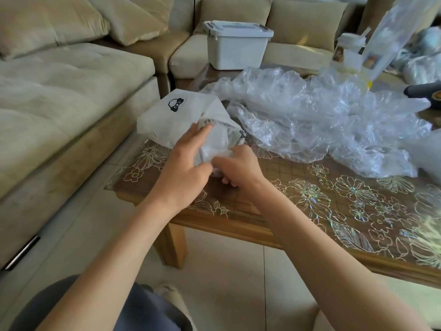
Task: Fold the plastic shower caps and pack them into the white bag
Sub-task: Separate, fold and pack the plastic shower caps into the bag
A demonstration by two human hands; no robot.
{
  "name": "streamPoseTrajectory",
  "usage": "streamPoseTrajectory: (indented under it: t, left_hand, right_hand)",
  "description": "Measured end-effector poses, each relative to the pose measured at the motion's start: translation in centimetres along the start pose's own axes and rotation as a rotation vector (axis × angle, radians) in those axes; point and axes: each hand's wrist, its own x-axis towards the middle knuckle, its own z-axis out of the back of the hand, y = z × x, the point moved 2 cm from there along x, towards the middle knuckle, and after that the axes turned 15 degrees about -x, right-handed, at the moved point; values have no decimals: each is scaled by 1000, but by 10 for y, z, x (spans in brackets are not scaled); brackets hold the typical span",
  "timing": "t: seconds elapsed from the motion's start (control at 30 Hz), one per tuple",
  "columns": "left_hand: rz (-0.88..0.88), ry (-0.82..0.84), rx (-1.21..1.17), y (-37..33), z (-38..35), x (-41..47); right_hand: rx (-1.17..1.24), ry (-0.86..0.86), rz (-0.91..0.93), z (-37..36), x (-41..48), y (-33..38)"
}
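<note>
**Item: folded shower cap (216, 145), part-packed.** Sits at the mouth of the white bag (176, 120), which lies on its side on the near-left corner of the worktop (310, 211), mouth facing you at 6 o'clock.

**Hands.** Your left hand (183, 161) lies with its fingers fairly straight on the cap and the bag's rim, pressing, not gripping. Your right hand (239, 166) is curled round the near end of the cap, at 3 o'clock from the left hand.

**Stock remaining.** Loose shower caps (322, 120) are heaped at 2 o'clock from the bag, touching its far side.

**Handling, as judged.** Thin clear film: almost weightless, limp, slippery, and likely to spring open when released. Keep the fold pinched flat, press the trapped air out, and feed the narrow end in first. Take each cap by its gathered rim, not by the loose film.

**Bag.** Soft cloth that collapses, so hold its rim open. A grey drawstring (241, 134) hangs at the mouth; keep it clear of the cap.
</note>
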Motion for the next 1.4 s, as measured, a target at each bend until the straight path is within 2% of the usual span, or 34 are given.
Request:
streamPoseTrajectory:
  t: [0.13, 0.23, 0.3, 0.4, 0.47, 0.53, 0.57, 0.63, 0.7, 0.77, 0.83, 0.93, 1.0, 1.1, 1.23, 1.33, 1.4]
  left_hand:
    - [-152, -55, 99, 0, -11, -3]
    - [-180, -56, 144, -2, -18, -4]
    - [-152, -16, 258, -2, -23, -2]
    - [-10, 100, 394, 2, -27, 1]
    - [50, 188, 497, 3, -33, 1]
    - [97, 252, 640, 10, -37, 2]
    - [128, 278, 690, 14, -39, 4]
    - [169, 311, 757, 23, -40, 10]
    - [193, 318, 803, 32, -39, 17]
    - [164, 284, 799, 34, -41, 23]
    - [88, 192, 724, 31, -44, 19]
    - [-188, -34, 517, 16, -45, 1]
    - [-293, -122, 400, 3, -45, -15]
    - [-233, -84, 288, -9, -50, -31]
    - [-104, 57, 330, -18, -66, -47]
    - [-62, 171, 411, -32, -80, -48]
    - [-36, 226, 469, -43, -90, -49]
  right_hand:
    - [324, 16, -20, -5, 1, 8]
    - [386, 14, -105, -4, 5, 10]
    - [464, 151, -118, 2, 3, 7]
    - [499, 378, -5, 17, -8, -2]
    - [434, 348, 14, 35, -14, -17]
    - [266, 124, 34, 59, -16, -36]
    - [98, -38, 85, 72, -16, -45]
    - [-418, -295, 192, 92, -12, -64]
    - [-831, -275, 216, 97, -5, -85]
    - [-932, -169, 178, 98, -4, -103]
    - [-917, -201, 202, 99, -8, -110]
    - [-912, -262, 262, 104, -16, -109]
    - [-914, -259, 312, 115, -31, -110]
    - [-911, -229, 399, 130, -57, -112]
    - [-871, -150, 452, 146, -83, -125]
    - [-645, -78, 364, 157, -97, -137]
    - [-464, -136, 320, 162, -103, -147]
